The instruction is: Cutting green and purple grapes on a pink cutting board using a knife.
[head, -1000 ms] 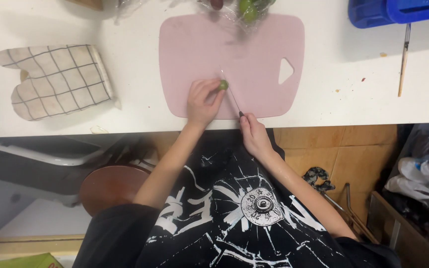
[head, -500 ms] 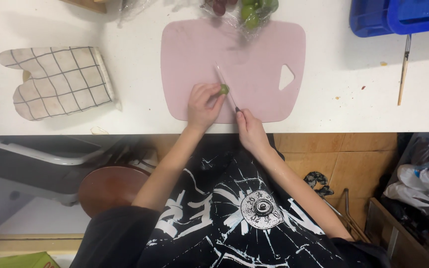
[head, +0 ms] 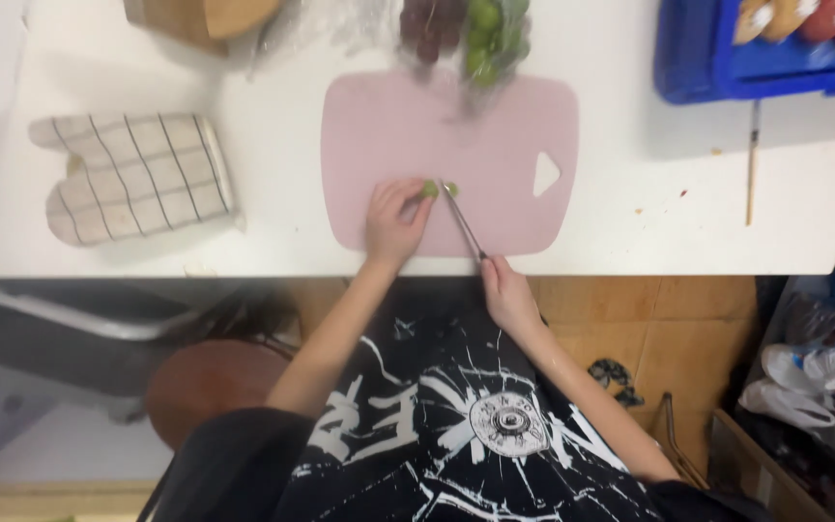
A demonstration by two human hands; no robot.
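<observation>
1. I am pinching a small green grape half (head: 429,189) with my left hand (head: 395,222), fingertips curled onto it from about 7 o'clock; it is lying on the pink cutting board (head: 388,126), toward the near middle.
2. My right hand (head: 507,295) is closed around the handle of a thin knife (head: 463,220) at the board's near edge, and the blade is running up toward 11 o'clock, its tip resting between two green pieces.
3. The second green piece (head: 450,188) is sitting just at 3 o'clock of the first, on the other side of the blade, free of either hand.
4. Counting: two green pieces on the board, one knife, one board.
5. At 12 o'clock of the board, a clear bag of green and dark grapes (head: 471,34) is overlapping its far edge; how many are inside I cannot tell.
6. At 9 o'clock, well apart, one checked oven mitt (head: 132,176) is lying flat on the white table (head: 649,232).
7. At 2 o'clock a blue crate (head: 698,58) is standing, with one thin wooden stick (head: 752,159) lying beside it.
8. Nothing is lying between my hands and the pieces.
</observation>
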